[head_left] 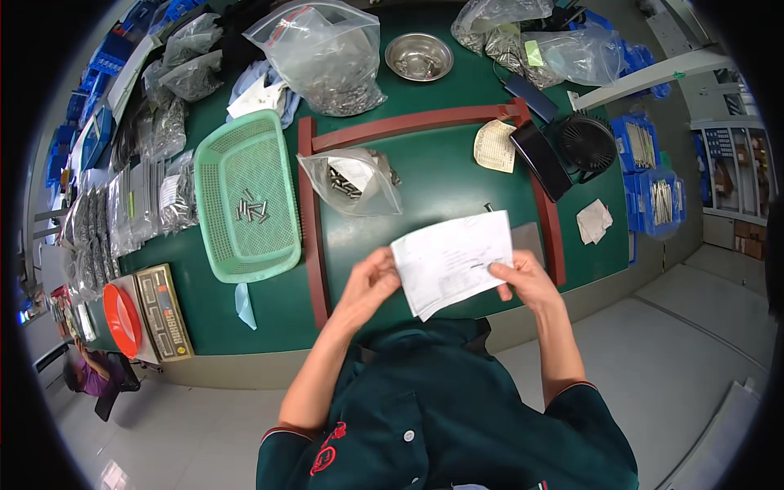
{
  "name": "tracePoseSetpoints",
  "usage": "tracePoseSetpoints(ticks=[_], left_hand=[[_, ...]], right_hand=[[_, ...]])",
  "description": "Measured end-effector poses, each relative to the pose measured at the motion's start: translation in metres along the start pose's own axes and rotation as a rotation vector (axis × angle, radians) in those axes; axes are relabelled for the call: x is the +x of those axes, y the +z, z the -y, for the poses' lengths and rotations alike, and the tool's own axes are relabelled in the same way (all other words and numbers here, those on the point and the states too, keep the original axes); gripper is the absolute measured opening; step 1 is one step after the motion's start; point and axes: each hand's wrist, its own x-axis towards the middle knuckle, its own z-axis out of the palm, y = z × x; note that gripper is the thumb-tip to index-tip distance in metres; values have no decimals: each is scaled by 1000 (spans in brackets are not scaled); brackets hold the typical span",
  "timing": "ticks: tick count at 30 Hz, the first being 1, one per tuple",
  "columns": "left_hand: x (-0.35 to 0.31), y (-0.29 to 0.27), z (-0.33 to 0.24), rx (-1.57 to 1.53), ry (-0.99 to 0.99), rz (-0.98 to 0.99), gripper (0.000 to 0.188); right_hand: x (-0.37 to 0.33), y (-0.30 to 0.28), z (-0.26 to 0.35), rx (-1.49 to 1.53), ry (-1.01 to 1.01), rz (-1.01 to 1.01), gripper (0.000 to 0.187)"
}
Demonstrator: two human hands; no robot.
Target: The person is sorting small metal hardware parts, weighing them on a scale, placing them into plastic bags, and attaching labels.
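A small stack of white papers [453,261] with faint writing is held up over the near part of the green table. My right hand [527,280] grips its right edge, thumb on top. At the left edge, my left hand [371,284] is closed against the sheets, its fingertips partly behind them. Beyond the papers, a clear plastic bag [371,196] of dark metal pins lies inside a red frame [310,237]. A single screw [488,207] sits just past the papers' top edge.
To the left, a green mesh basket [286,237] holds several metal pins. A metal bowl [418,51] and a big bag of parts [327,73] stand at the back. A black fan [584,145] and phone-like black object [541,162] are at right. A person [91,376] sits far left.
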Motion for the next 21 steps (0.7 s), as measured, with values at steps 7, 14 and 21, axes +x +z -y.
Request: tracePoseSetpoints(ticks=[7,14,21], left_hand=[[-32,-15,22,162,-159,-408,24],[-64,-45,21,177,-205,-627,29],[-72,-35,29,173,-170,-611,29]], right_hand=[[31,0,-30,-300,-119,-32,24],[96,-38,-40,-1243,-588,-661,17],[126,-50,-46,-1224,-345,-546,18]])
